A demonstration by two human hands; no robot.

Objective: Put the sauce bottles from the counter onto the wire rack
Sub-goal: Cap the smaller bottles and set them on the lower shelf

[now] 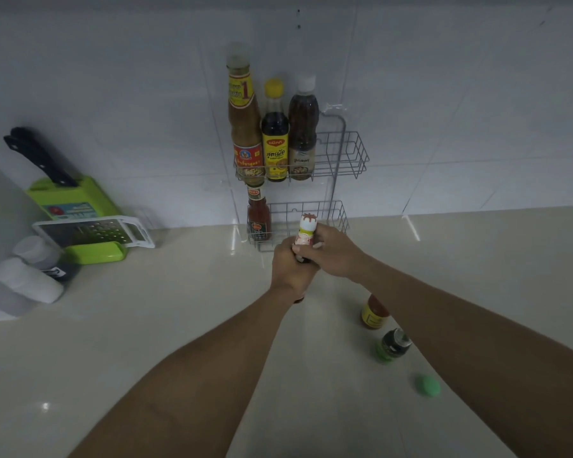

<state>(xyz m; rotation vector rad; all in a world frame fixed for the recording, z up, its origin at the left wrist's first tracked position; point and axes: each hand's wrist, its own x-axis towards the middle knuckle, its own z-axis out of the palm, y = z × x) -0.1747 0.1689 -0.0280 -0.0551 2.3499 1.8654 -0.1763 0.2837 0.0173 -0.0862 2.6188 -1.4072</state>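
Both hands hold one sauce bottle [306,233] with a white and red top, just in front of the wire rack's lower shelf [339,215]. My left hand [291,269] wraps its body and my right hand [333,251] grips it from the right. The upper shelf [351,153] carries three tall bottles: a tan sauce [244,127], a yellow-capped dark sauce [275,140] and a white-capped brown sauce [302,133]. A red sauce bottle [258,216] stands in the lower shelf at its left. On the counter stand a yellow-labelled red bottle [373,314] and a green-labelled dark bottle [392,348].
A green round cap or lid [428,385] lies on the counter [146,342] near my right forearm. At the left are a green knife block with a black-handled knife [70,196], a white grater [93,231] and two white-capped shakers [30,276]. Tiled wall behind.
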